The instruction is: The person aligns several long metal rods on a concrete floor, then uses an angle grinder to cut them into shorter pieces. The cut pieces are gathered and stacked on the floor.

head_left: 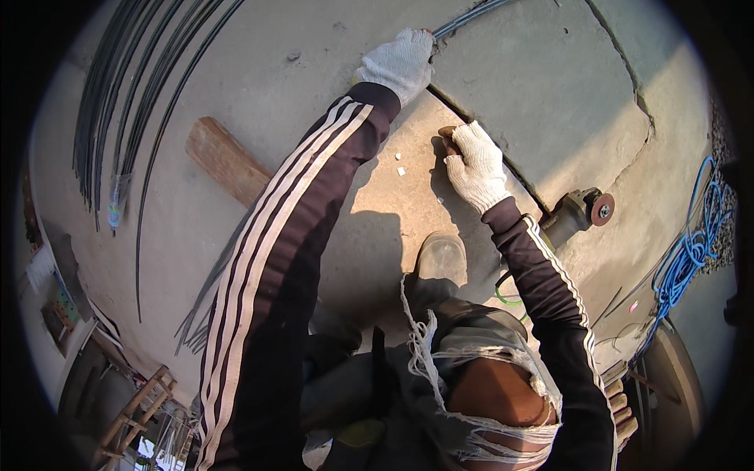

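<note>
Closest to the person is a bent knee in torn trousers [487,392], and a dusty boot [441,263] stands flat on the grey concrete floor [550,86]. A little farther, the right hand [477,166], in a white glove, is curled shut around a small brown tool [448,137] that presses down on the floor. Just beside that arm lies an angle grinder [580,212], and a blue cable [691,243] sits bunched farther right. The left hand [399,64], gloved too, reaches farthest and is closed on thin steel rods [471,16] lying on the floor. A wooden plank [224,159] rests to the left, with more dark rods [129,102] well beyond it.
</note>
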A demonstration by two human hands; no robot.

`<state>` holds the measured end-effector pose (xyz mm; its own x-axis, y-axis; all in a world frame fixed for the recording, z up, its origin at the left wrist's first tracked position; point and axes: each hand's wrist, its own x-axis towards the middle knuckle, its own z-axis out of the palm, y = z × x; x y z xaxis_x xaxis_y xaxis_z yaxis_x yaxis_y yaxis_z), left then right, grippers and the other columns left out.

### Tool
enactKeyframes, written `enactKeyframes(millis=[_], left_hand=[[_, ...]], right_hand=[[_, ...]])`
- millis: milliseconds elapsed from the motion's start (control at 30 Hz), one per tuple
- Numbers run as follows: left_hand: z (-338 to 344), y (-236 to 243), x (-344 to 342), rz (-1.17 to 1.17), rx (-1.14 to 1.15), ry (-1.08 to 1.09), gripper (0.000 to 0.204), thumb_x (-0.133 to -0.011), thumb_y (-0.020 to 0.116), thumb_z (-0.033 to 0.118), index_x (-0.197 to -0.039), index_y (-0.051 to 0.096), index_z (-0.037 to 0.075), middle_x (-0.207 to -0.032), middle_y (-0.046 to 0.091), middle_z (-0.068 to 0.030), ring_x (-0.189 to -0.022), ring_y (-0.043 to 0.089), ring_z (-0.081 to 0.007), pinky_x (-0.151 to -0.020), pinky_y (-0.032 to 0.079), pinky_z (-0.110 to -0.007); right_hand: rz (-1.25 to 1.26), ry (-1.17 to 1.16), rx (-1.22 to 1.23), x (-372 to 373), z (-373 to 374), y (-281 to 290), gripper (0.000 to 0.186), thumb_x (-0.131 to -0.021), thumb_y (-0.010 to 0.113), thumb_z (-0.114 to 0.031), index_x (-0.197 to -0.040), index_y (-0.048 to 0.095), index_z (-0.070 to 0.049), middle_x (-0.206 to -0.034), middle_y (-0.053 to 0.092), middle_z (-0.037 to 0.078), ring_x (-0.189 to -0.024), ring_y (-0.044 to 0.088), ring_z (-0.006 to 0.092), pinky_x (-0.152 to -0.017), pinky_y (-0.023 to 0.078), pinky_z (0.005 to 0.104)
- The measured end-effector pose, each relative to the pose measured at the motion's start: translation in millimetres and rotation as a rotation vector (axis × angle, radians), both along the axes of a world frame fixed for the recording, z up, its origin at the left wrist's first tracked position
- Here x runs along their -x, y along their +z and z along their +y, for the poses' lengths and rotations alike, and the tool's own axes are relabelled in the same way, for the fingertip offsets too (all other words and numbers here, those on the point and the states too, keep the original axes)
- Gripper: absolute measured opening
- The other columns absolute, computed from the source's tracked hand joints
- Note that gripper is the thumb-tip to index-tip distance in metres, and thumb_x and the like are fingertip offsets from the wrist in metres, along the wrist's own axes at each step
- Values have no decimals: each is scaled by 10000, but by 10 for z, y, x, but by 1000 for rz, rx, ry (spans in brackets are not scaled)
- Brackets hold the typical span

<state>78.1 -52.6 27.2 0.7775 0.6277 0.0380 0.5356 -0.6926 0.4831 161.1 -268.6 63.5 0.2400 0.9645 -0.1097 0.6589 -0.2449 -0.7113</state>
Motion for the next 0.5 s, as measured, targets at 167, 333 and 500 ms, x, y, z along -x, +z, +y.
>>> enactKeyframes(millis=[167,333,500], left_hand=[[0,13,11,-34,-55,-12,321,-927,711,176,-1223,628,82,-1100,691,-181,-989,711,-395,-856,597,-447],[-25,50,10,59,2,15,294,-959,677,161,-1237,632,81,-1112,689,-191,-1001,705,-393,-860,588,-448],[-5,105,-5,26,21,-6,310,-995,624,161,-1294,615,80,-1102,683,-191,-1009,702,-396,-839,582,-445]], right_hand=[[-44,160,-46,229,-56,-102,157,-902,696,-148,-1016,667,-43,-920,602,166,-895,608,387,-791,504,482],[-110,202,-4,474,88,-159,246,-846,740,-200,-1046,652,-87,-1006,623,149,-988,630,362,-863,505,473],[-187,237,80,450,168,-62,248,-870,734,-231,-1058,634,-104,-988,606,137,-993,627,342,-883,505,463]])
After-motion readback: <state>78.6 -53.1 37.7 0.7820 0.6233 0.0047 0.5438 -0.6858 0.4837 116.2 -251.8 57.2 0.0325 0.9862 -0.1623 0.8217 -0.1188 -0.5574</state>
